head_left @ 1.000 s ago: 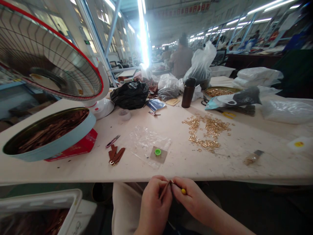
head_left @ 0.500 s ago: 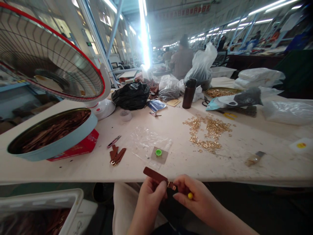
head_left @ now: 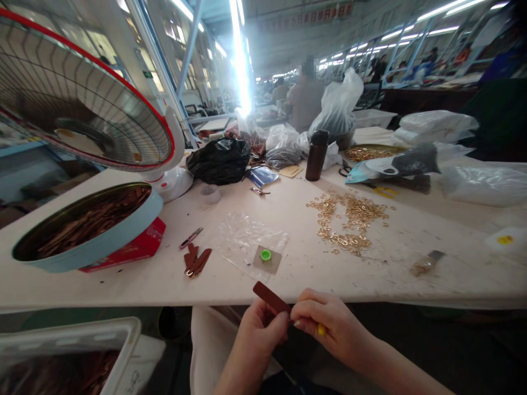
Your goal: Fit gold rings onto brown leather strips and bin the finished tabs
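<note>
1. Brown leather strap (head_left: 270,297), a short flat strip, sits pinched between your two hands just below the near edge of the white table (head_left: 370,274); it tilts up and to the left from your fingers
2. White table runs across the whole view, and a big fan (head_left: 82,104) with a red-rimmed wire guard stands on its far left
3. A round pale-blue tin (head_left: 88,230) full of brown strips rests tilted on a red box (head_left: 132,249), near the fan's white base
4. A black plastic bag (head_left: 220,159) and several clear bags lie farther back, with a dark bottle (head_left: 317,155) upright beside them
5. Your left hand (head_left: 257,334) comes up from below, thumb and fingers pressed together on the strap's lower end
6. Your right hand (head_left: 329,326) meets it from the right, fingertips pinching the same end of the strap; a small yellow object (head_left: 320,329) shows by your fingers, too small to identify
7. A scatter of small gold rings (head_left: 349,219) is spread on the table, well beyond your right hand
8. A crumpled clear bag (head_left: 247,236) lies flat ahead of your hands, with a small card carrying a green cap (head_left: 265,254) on it
9. A few finished brown strips (head_left: 195,259) lie just left of that, next to small pink-handled snips (head_left: 190,237)
</note>
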Demonstrator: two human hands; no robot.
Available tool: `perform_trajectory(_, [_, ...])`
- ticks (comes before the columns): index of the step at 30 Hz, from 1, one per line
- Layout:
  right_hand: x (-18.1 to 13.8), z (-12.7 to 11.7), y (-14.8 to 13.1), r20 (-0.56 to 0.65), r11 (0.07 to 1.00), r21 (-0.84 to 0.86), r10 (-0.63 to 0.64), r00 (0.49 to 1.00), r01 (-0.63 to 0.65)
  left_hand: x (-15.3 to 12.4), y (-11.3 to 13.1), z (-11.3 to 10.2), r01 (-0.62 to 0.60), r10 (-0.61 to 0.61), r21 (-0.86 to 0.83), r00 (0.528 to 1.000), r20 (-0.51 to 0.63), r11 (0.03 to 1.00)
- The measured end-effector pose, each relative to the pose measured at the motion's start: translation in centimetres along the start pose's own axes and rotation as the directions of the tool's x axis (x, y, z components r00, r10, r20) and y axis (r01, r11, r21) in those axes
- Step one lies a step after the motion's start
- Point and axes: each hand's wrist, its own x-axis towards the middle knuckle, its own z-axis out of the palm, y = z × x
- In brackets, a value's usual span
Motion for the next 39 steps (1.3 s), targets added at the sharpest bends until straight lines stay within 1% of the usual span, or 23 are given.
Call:
perform_trajectory(3, [0.1,-0.1,0.1,0.015,0.993,0.084,0.079,0.997,-0.080,0.2,-0.6,0.1,-0.042,0.042,0.032,0.999,0.004,0.999])
perform_trajectory(7, [0.0,-0.3,-0.1,0.064,0.953,0.212,0.209,0.976,-0.218,0.4,-1.2,0.1,-0.086,0.082,0.069,0.994,0.067,0.994])
perform_trajectory(10, [-0.3,-0.3,0.1,0.080,0.921,0.271,0.269,0.960,-0.280,0.2,-0.9,0.1,-0.107,0.094,0.116,0.989,0.110,0.988])
perform_trajectory(14, [-0.4,0.1,0.5,0.099,0.833,0.374,0.401,0.911,-0.407,-0.1,-0.6,-0.3,-0.168,0.137,0.230,0.980,0.145,0.959])
perform_trajectory(16, [-0.4,0.2,0.6,0.121,0.810,0.386,0.430,0.895,-0.442,-0.2,-0.6,-0.4,-0.196,0.157,0.278,0.975,0.156,0.940])
perform_trajectory(19, [-0.3,0.3,0.5,0.112,0.835,0.320,0.436,0.893,-0.448,-0.4,-0.5,-0.3,-0.203,0.164,0.322,0.976,0.145,0.925])
perform_trajectory(23, [-0.3,0.6,0.4,0.006,0.878,0.245,0.423,0.906,-0.411,-0.5,-0.5,0.1,-0.225,0.192,0.315,0.972,0.134,0.922])
perform_trajectory(26, [-0.3,1.0,0.3,-0.063,0.874,0.304,0.416,0.907,-0.380,-0.4,-0.9,0.5,-0.228,0.206,0.284,0.973,0.107,0.931])
perform_trajectory(28, [-0.2,1.2,0.2,-0.083,0.855,0.363,0.425,0.901,-0.370,-0.3,-1.2,0.7,-0.208,0.188,0.267,0.977,0.099,0.941])
perform_trajectory(30, [-0.1,1.5,0.1,-0.083,0.835,0.404,0.440,0.894,-0.374,-0.3,-1.3,0.8,-0.199,0.178,0.260,0.979,0.100,0.945])
perform_trajectory(33, [-0.1,1.7,0.2,-0.071,0.812,0.442,0.456,0.887,-0.382,-0.6,-1.0,1.1,-0.229,0.210,0.255,0.973,0.099,0.939])
perform_trajectory(36, [0.1,1.6,0.3,-0.053,0.794,0.478,0.453,0.890,-0.376,-1.0,-0.4,1.3,-0.272,0.251,0.271,0.962,0.112,0.923])
perform_trajectory(39, [0.5,1.3,0.1,-0.033,0.779,0.512,0.438,0.898,-0.362,-1.0,-0.3,1.2,-0.279,0.255,0.272,0.959,0.121,0.921])
